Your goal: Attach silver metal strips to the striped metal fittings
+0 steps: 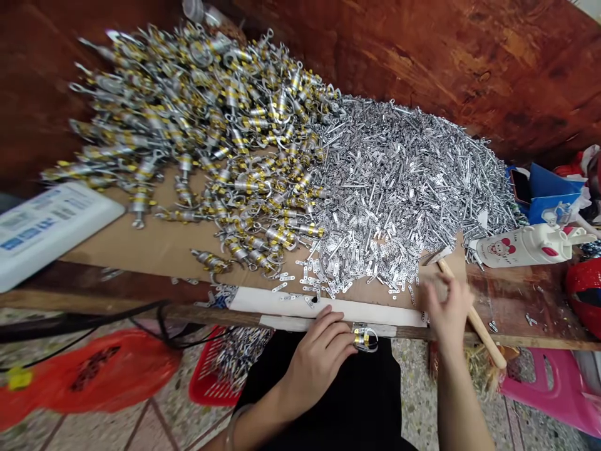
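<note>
My left hand (323, 347) is closed at the table's front edge, above my lap. At its fingertips sits a small silver metal fitting with yellow bands and a curved loop (365, 339). My right hand (447, 307) is slightly blurred over the table edge, thumb and forefinger apart with no object visible between them. Beside and partly behind it lies a hammer (486, 338), its wooden handle slanting over the edge and its head by the small parts. Before my hands spreads a heap of small perforated metal plates and pins (385, 188).
A big pile of yellow-banded metal fittings (211, 113) covers the left back. A white plastic lid-like object (56, 225) lies at far left, a white bottle (521, 245) at right. Below are a red basket (200, 382), an orange bag (122, 369) and a pink stool (554, 394).
</note>
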### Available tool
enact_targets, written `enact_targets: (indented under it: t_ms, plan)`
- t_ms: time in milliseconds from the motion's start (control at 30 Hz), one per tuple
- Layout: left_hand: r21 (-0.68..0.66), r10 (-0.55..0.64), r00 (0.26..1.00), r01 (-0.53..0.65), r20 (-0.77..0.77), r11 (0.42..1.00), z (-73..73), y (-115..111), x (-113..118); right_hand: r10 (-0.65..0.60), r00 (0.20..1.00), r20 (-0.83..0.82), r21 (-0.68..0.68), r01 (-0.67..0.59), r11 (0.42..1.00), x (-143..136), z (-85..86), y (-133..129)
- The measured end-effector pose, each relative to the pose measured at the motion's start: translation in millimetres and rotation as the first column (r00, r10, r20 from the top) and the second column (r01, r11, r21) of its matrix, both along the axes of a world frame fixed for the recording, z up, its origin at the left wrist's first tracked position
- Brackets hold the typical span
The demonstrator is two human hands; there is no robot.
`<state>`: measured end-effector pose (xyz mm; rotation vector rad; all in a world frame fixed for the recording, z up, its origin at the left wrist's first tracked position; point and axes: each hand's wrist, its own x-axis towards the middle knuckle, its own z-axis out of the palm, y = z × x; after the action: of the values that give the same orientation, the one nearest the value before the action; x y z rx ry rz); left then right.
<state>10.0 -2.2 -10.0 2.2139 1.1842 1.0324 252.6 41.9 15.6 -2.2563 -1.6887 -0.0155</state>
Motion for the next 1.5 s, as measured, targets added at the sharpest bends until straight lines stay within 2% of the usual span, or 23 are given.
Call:
enact_targets:
  t_ms: [67, 167, 267, 333, 367, 433, 500, 533, 767, 833, 900, 967, 1033, 1067, 1100, 1167, 1233, 1333, 1367, 1433, 1500]
  plan:
    - [0.001, 0.0, 1.0, 0.0, 0.0, 1.0, -0.3, 0.0, 0.0, -0.066, 0.995, 0.073, 0.009, 0.066, 0.998, 34.3, -1.1, 16.3]
    - [0.0, -0.003, 1.0, 0.003, -0.004, 1.0, -0.2, 0.1, 0.3, 0.007, 0.996, 0.086, -0.031, -0.004, 1.0, 53.6, -0.5, 26.0]
    - [-0.001, -0.005, 1.0, 0.005, -0.001, 1.0, 0.4, 0.4, 0.4, 0.08, 0.99, 0.117, 0.011, -0.082, 0.997, 25.8, 2.3, 12.2]
    - [-0.006, -0.011, 1.0, 0.011, 0.001, 1.0, 0.7, 0.6, 0.1, 0.208, 0.971, 0.115, 0.0, -0.209, 0.978, -7.9, 3.6, -6.9]
    - [-0.006, -0.012, 1.0, 0.012, 0.0, 1.0, 0.7, 0.6, -0.1, 0.313, 0.945, 0.093, -0.033, -0.311, 0.95, -24.9, 3.6, -17.2]
    - [-0.005, -0.011, 1.0, 0.011, -0.008, 1.0, 0.5, 0.6, -0.6, 0.519, 0.853, 0.051, -0.064, -0.516, 0.854, -52.5, 2.5, -35.7]
    - [-0.002, -0.01, 1.0, 0.01, -0.017, 1.0, 0.0, 0.4, -0.6, 0.622, 0.782, 0.039, -0.067, -0.619, 0.782, -66.8, 0.4, -48.5]
    - [0.0, -0.01, 1.0, 0.01, -0.018, 1.0, -0.3, 0.3, -0.4, 0.639, 0.768, 0.045, -0.064, -0.636, 0.769, -69.2, -0.5, -52.8]
    - [0.005, -0.001, 1.0, 0.001, -0.018, 1.0, -0.3, 0.1, 0.5, 0.677, 0.729, 0.097, -0.062, -0.675, 0.735, -67.4, 0.0, -68.8]
    - [0.002, 0.001, 1.0, -0.001, -0.019, 1.0, -0.2, 0.2, 0.2, 0.667, 0.742, 0.059, -0.061, -0.665, 0.745, -67.3, 2.0, -65.7]
    - [0.0, 0.0, 1.0, 0.0, -0.01, 1.0, -0.3, 0.3, 0.0, 0.618, 0.787, -0.001, -0.051, -0.617, 0.785, -58.4, 3.6, -54.1]
    - [-0.005, -0.001, 1.0, 0.001, 0.001, 1.0, -0.5, 0.6, 0.0, 0.477, 0.879, -0.018, -0.007, -0.477, 0.879, -36.5, 2.8, -34.3]
    - [-0.005, 0.002, 1.0, -0.002, 0.011, 1.0, -0.7, 0.9, 0.2, 0.214, 0.976, 0.047, 0.078, -0.218, 0.973, -4.5, -1.3, -10.4]
    - [-0.003, 0.004, 1.0, -0.004, 0.013, 1.0, -0.8, 1.1, 0.4, 0.054, 0.993, 0.103, 0.108, -0.065, 0.992, 12.5, -4.2, 1.1]
    - [-0.001, 0.005, 1.0, -0.005, 0.014, 1.0, -0.8, 1.3, 0.5, -0.05, 0.991, 0.124, 0.101, 0.038, 0.994, 28.1, -7.3, 11.3]
    - [0.004, 0.002, 1.0, -0.002, 0.013, 1.0, -0.5, 1.6, 0.7, -0.092, 0.987, 0.13, 0.027, 0.089, 0.996, 49.6, -11.4, 25.1]
    - [0.003, 0.0, 1.0, 0.0, 0.012, 1.0, 0.0, 1.9, 0.7, -0.045, 0.993, 0.112, -0.02, 0.048, 0.999, 52.6, -10.2, 27.1]
    - [-0.003, 0.002, 1.0, -0.002, 0.012, 1.0, 0.7, 1.7, 0.3, 0.017, 0.999, 0.051, -0.052, -0.015, 0.999, 25.2, 3.4, 6.5]
    - [-0.006, 0.003, 1.0, -0.002, 0.011, 1.0, 0.8, 1.6, 0.0, 0.071, 0.997, -0.005, -0.099, -0.071, 0.993, 11.6, 9.8, -5.3]
    - [-0.007, 0.001, 1.0, -0.001, 0.005, 1.0, 0.8, 1.3, -0.6, 0.249, 0.95, -0.189, -0.239, -0.29, 0.927, -14.8, 22.0, -31.2]
    - [-0.004, -0.004, 1.0, 0.004, -0.001, 1.0, 0.6, 1.1, -1.1, 0.411, 0.87, -0.273, -0.174, -0.465, 0.868, -34.4, 29.7, -54.6]
